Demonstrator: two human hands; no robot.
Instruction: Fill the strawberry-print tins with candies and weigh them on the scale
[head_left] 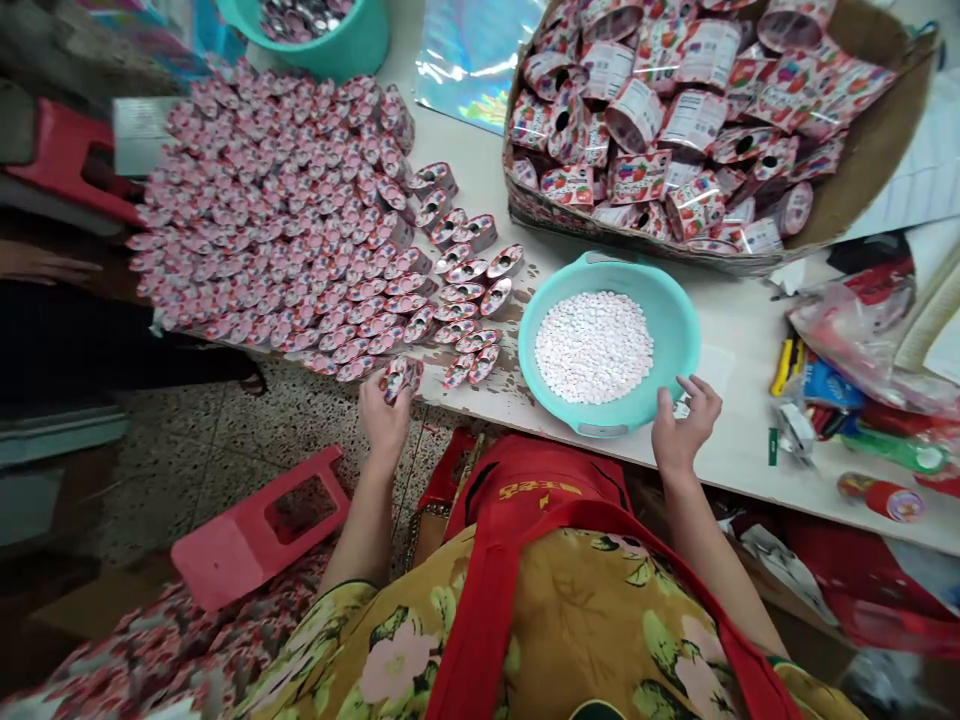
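My left hand (385,418) is closed around a small printed candy container (403,376) at the table's front edge. Beside it stand rows of like containers (300,220), red and pink with strawberry print, packed tightly with holes facing up. A looser group of them (465,290) stands just right of the pack. My right hand (684,420) is at the near right rim of a teal plastic basin (679,330), its fingers apart and nothing seen in them. Small pale pink and white candies (592,345) cover the basin's bottom.
A cardboard box (652,245) of jumbled printed containers stands behind the basin. Another teal tub (337,50) is at the back left. Plastic bags and small items (870,390) lie at right. A red stool (259,525) is on the floor; another person's hand (52,265) shows at far left.
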